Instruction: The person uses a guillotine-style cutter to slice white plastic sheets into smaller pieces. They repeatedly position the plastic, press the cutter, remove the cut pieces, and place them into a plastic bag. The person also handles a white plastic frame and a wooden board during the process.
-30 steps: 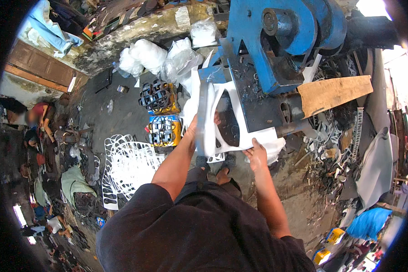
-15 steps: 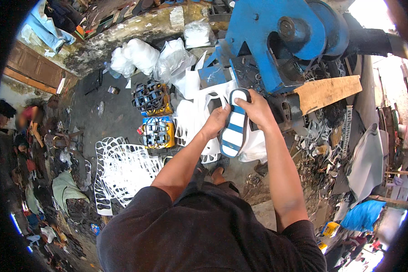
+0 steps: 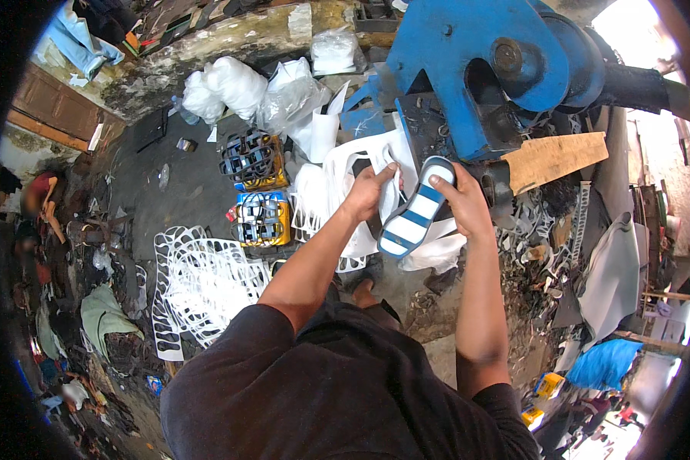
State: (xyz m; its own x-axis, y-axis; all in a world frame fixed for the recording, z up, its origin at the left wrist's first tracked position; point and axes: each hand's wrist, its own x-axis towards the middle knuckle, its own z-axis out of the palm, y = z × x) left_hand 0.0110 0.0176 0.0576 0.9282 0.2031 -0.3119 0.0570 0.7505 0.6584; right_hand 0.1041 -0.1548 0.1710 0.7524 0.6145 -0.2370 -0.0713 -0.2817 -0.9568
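Note:
My right hand [image 3: 464, 201] grips the toe end of a striped blue-and-white sandal sole [image 3: 412, 212] with a dark rim, its thumb lying on the top face. The sole slants down toward the left, in front of a blue machine [image 3: 468, 77]. Just left of it, my left hand [image 3: 370, 192] is apart from the sole, thumb raised and fingers curled. Whatever those fingers may hold is hard to make out against the white material. Beneath and behind both hands lie white cut-out sheets [image 3: 337, 165].
Two yellow-and-blue boxes [image 3: 284, 222] topped with dark straps stand to the left. A heap of white perforated sheet scraps [image 3: 207, 280] lies nearer. White plastic bags [image 3: 234, 86] sit by the far wall. A tan board [image 3: 557, 162] juts from the machine, with scraps on the right.
My left hand has come off the striped sole and shifted slightly left. The right hand has carried the sole a little to the right and tilted it more.

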